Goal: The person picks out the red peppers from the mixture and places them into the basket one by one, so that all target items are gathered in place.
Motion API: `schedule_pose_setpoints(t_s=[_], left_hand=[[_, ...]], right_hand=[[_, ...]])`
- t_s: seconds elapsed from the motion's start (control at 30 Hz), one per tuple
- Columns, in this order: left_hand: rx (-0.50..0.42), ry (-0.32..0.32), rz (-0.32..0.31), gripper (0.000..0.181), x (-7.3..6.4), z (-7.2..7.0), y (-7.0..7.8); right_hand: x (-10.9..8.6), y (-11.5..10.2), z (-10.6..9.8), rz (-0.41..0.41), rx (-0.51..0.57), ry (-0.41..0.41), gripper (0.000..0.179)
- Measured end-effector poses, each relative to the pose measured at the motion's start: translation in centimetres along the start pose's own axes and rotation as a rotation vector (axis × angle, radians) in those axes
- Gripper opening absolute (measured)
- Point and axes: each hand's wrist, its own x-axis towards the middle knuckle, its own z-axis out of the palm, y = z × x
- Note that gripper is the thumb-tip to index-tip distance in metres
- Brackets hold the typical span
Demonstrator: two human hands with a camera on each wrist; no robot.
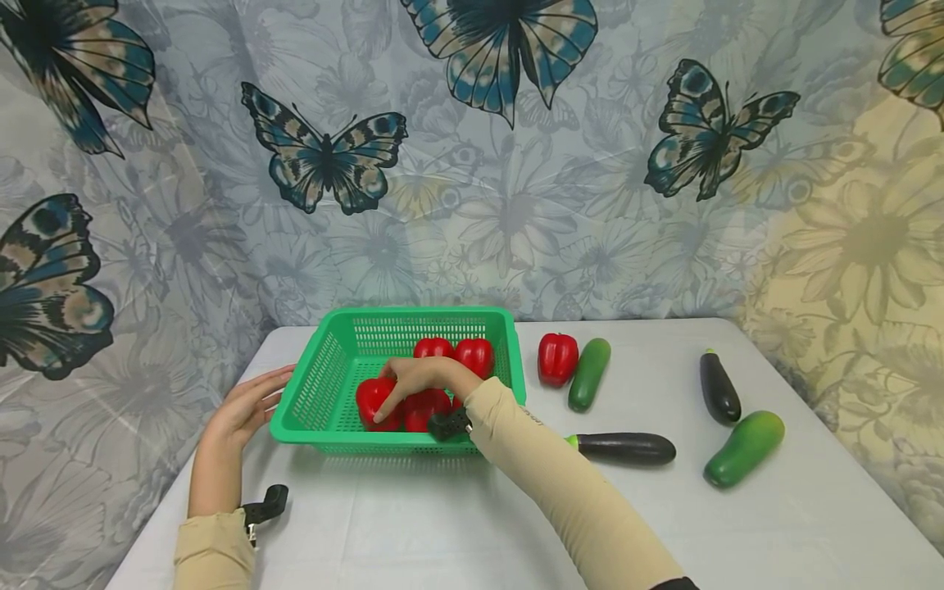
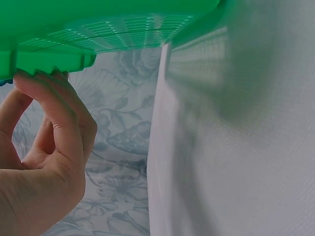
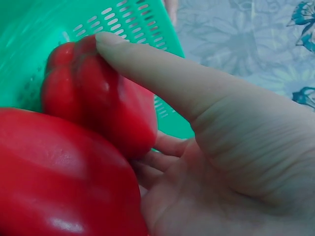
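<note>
Inside the green plastic basket (image 1: 347, 438), my right hand (image 1: 416, 377) holds a red bell pepper (image 1: 371, 401) at the front left. Thumb on one side and fingers on the other grip this bell pepper (image 3: 103, 93) in the right wrist view. Close beside it lies another red bell pepper (image 3: 59, 172), partly covered by the hand in the head view. Two more bell peppers (image 1: 474, 354) sit behind, and part of a further one shows by the wrist. With relaxed fingers, my left hand (image 1: 243, 410) touches the basket's left rim, fingertips right at its edge (image 2: 49, 61).
Right of the basket stand a red bell pepper (image 1: 557, 359) and a cucumber (image 1: 589, 374). An eggplant (image 1: 627, 448) lies nearer the front. Farther right are a second eggplant (image 1: 719, 387) and a thick green vegetable (image 1: 745, 449). A butterfly-patterned cloth (image 1: 516, 246) hangs behind the white table (image 1: 383, 524).
</note>
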Motion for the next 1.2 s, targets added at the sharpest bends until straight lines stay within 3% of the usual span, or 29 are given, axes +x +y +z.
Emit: schedule_pose_setpoints(t_s=[0.27, 0.6, 0.97, 1.2], left_hand=[[0.009, -0.002, 0.003, 0.015, 0.1, -0.1, -0.1], [-0.005, -0.002, 0.001, 0.015, 0.1, 0.0, 0.0], [-0.029, -0.01, 0.003, 0.017, 0.0, 0.0, 0.2], [-0.008, -0.009, 0.011, 0.016, -0.1, 0.0, 0.1]], right_hand=[[0.0, -0.3, 0.0, -0.014, -0.105, -0.017, 0.076], [0.1, -0.3, -0.1, 0.001, -0.138, -0.021, 0.074], [-0.2, -0.2, -0.7, -0.026, -0.089, -0.009, 0.076], [-1.0, 0.1, -1.3, -0.066, -0.053, 0.047, 0.077]])
